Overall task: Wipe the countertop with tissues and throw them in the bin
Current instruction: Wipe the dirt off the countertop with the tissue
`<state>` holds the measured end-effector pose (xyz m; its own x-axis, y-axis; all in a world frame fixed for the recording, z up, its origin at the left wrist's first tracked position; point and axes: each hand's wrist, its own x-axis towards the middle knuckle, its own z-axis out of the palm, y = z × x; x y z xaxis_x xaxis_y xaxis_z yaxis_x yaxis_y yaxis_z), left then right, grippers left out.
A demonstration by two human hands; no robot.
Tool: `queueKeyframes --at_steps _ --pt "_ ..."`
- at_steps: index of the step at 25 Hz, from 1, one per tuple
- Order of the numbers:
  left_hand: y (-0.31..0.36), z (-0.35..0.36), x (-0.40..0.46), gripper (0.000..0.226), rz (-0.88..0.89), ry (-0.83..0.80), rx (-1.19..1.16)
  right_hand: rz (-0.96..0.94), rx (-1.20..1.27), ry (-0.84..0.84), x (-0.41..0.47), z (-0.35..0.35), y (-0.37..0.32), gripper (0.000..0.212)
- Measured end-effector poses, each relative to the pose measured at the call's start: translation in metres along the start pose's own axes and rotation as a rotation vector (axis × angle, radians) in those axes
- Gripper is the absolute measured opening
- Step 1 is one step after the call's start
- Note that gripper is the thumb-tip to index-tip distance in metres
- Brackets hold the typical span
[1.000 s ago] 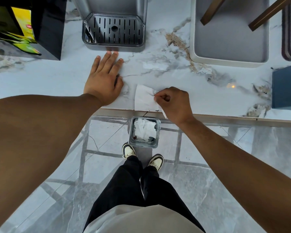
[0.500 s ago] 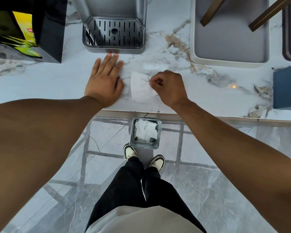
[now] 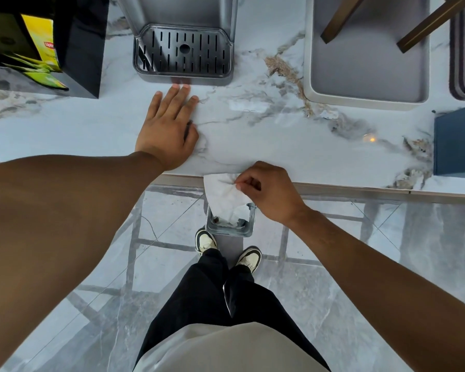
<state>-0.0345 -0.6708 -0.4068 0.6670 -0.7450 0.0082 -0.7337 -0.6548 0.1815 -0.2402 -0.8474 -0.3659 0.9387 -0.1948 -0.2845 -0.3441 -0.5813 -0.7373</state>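
Observation:
My right hand [image 3: 269, 190] pinches a white tissue [image 3: 222, 196] at the front edge of the white marble countertop [image 3: 293, 146]. The tissue hangs off the edge, drooping over the small grey bin [image 3: 230, 230] on the floor just below. Crumpled white tissues lie inside that bin, partly hidden by the held tissue. My left hand [image 3: 169, 128] lies flat on the countertop, fingers together, palm down, to the left of the tissue and holding nothing.
A grey machine with a slotted drip tray [image 3: 183, 53] stands behind my left hand. A black box with yellow-green packets [image 3: 42, 47] sits far left. A grey tray [image 3: 365, 57] is back right, a blue box [image 3: 458, 140] at the right edge. My feet [image 3: 227, 249] stand beside the bin.
My right hand has pulled the tissue back across the countertop to its front edge, so the tissue now hangs over the bin. My left hand has stayed flat in place.

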Motion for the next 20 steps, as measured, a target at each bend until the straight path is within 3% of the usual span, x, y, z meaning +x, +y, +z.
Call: queueKeyframes --at_steps 2,7,9,14,20 --pt "0.0 0.0 0.0 0.059 0.003 -0.002 -0.009 0.039 0.088 -0.004 0.0 -0.007 -0.003 0.004" --pt "-0.001 0.0 0.001 0.058 -0.003 0.0 -0.003 0.038 0.09 0.349 0.059 -0.043 -0.01 0.005" --pt "-0.001 0.001 0.0 0.058 -0.003 0.003 -0.001 0.032 0.029 0.396 0.092 -0.05 -0.012 0.007" --pt "-0.002 0.001 0.0 0.058 -0.006 0.002 -0.001 0.018 -0.13 0.343 0.112 -0.033 -0.006 0.008" --pt "0.0 -0.001 0.001 0.06 -0.005 -0.012 -0.001 -0.144 -0.107 0.145 0.036 0.006 -0.011 0.008"
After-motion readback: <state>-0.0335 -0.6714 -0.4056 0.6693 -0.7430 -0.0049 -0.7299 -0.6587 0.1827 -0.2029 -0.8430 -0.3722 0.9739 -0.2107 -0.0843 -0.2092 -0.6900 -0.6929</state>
